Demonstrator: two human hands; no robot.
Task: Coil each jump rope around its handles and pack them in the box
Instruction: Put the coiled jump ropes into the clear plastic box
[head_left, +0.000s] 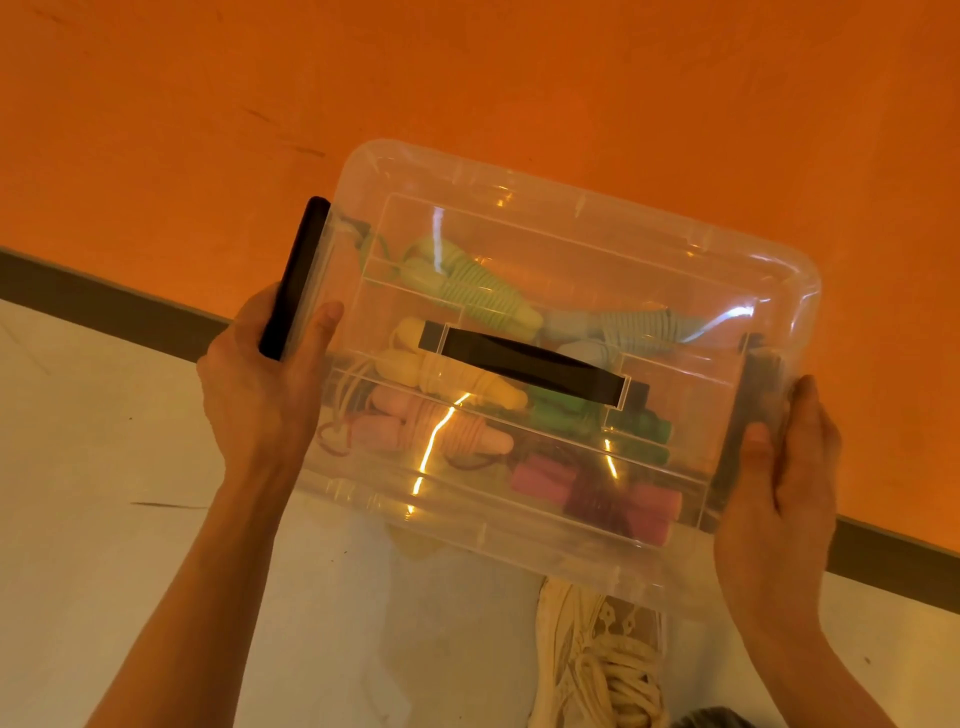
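Observation:
I hold a clear plastic box (701, 270) with its lid on, lifted above the floor. A black carry handle (530, 366) lies across the lid. Through the lid I see several coiled jump ropes: a light green one (472, 283), a pale blue one (618, 327), a yellow one (441, 371), a peach one (441, 428), a dark green one (602, 423) and a pink one (597, 493). My left hand (265, 379) grips the box's left end over the black latch (296, 275). My right hand (779, 499) grips the right end by the other latch (753, 364).
Below the box lies a pale floor (104, 493), bordered by a dark strip (104, 306) and an orange surface (467, 78) beyond. A cream laced shoe (597, 660) shows under the box's near edge.

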